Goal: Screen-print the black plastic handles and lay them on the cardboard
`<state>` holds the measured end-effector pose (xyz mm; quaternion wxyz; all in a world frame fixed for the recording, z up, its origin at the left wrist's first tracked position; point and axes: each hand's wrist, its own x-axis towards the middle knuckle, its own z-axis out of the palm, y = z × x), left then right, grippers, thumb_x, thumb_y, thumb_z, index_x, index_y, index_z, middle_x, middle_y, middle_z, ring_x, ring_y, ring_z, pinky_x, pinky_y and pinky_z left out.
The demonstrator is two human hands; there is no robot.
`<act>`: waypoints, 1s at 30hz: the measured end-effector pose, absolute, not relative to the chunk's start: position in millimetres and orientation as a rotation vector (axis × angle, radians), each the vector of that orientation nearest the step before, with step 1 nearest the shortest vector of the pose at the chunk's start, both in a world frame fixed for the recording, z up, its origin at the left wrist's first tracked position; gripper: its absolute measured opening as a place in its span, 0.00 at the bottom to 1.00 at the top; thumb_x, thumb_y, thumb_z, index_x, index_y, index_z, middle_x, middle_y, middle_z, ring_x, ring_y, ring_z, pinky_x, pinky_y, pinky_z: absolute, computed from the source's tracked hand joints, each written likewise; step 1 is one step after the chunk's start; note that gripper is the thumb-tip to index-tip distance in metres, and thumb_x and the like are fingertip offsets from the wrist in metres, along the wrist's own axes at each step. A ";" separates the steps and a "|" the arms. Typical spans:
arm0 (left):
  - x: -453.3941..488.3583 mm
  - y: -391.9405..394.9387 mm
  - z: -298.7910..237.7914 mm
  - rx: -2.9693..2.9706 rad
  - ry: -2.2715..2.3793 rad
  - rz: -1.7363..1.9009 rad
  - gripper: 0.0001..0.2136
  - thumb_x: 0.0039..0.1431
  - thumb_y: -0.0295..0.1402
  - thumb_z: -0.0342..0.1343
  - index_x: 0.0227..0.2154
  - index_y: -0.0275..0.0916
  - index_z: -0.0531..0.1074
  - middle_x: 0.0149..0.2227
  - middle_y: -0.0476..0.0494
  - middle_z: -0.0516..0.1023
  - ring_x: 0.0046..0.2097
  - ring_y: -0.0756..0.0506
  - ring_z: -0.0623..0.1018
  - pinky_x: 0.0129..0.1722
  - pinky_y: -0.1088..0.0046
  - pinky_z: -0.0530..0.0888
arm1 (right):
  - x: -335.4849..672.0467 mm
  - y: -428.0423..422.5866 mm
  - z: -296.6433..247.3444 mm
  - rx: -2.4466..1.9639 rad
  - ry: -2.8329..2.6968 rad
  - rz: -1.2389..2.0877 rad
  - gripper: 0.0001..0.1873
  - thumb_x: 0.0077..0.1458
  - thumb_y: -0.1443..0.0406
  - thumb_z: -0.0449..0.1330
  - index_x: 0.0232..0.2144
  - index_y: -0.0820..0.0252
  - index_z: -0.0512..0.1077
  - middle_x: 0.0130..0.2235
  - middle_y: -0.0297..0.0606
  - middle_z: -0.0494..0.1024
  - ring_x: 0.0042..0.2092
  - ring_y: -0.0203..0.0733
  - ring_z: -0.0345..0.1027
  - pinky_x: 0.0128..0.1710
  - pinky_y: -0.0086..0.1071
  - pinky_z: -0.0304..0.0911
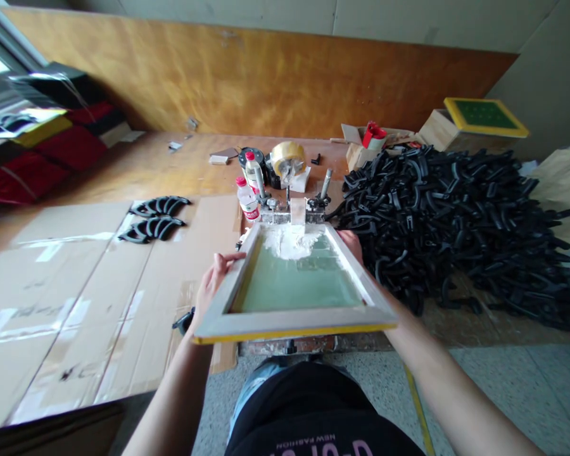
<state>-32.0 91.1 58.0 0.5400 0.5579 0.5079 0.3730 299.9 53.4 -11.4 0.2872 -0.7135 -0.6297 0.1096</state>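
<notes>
A screen printing frame (294,320) is tilted up in front of me, its far end at a metal hinge clamp (285,215). White ink (289,244) is smeared over the far part of its green mesh (294,282). My left hand (213,278) grips the frame's left side, fingers on the edge. At the right side my right hand (351,246) holds the frame too, its fingers mostly hidden behind it. A black curved part (184,321) shows beside my left wrist, partly covered. What lies under the frame is hidden.
Several black curved parts (154,218) lie in rows on cardboard (90,272) at left. A large heap of black parts (437,215) fills the right. Bottles (247,199) and a tape roll (287,157) stand behind the clamp. Another frame (487,116) rests on a box.
</notes>
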 end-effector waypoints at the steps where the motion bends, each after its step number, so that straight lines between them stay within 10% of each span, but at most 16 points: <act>1: -38.1 84.0 44.8 1.331 1.239 0.805 0.29 0.57 0.59 0.48 0.46 0.39 0.76 0.35 0.45 0.79 0.32 0.47 0.74 0.29 0.73 0.70 | 306.5 60.1 -5.0 -1.921 -1.589 0.200 0.19 0.62 0.67 0.52 0.54 0.53 0.70 0.50 0.43 0.73 0.54 0.48 0.64 0.55 0.45 0.61; 7: -41.4 67.1 -28.8 1.254 1.313 0.670 0.40 0.49 0.53 0.60 0.64 0.41 0.60 0.31 0.48 0.77 0.30 0.46 0.75 0.30 0.73 0.70 | 271.8 115.8 19.4 -1.782 -1.871 -0.113 0.29 0.53 0.65 0.65 0.56 0.61 0.65 0.57 0.49 0.67 0.58 0.51 0.61 0.58 0.44 0.59; 14: -40.1 71.9 -44.6 1.240 1.308 0.651 0.39 0.50 0.53 0.59 0.62 0.38 0.62 0.32 0.47 0.77 0.32 0.46 0.76 0.31 0.72 0.71 | 229.3 92.2 -0.4 -1.838 -2.251 0.063 0.04 0.56 0.70 0.59 0.37 0.65 0.72 0.38 0.46 0.77 0.42 0.46 0.69 0.43 0.36 0.63; 30: -37.5 67.7 -28.1 1.175 1.313 0.664 0.39 0.48 0.53 0.61 0.60 0.36 0.64 0.33 0.44 0.79 0.32 0.44 0.77 0.30 0.71 0.71 | 241.1 49.6 -15.8 -1.271 -2.412 0.087 0.07 0.57 0.72 0.57 0.36 0.60 0.74 0.36 0.40 0.75 0.43 0.44 0.66 0.43 0.36 0.62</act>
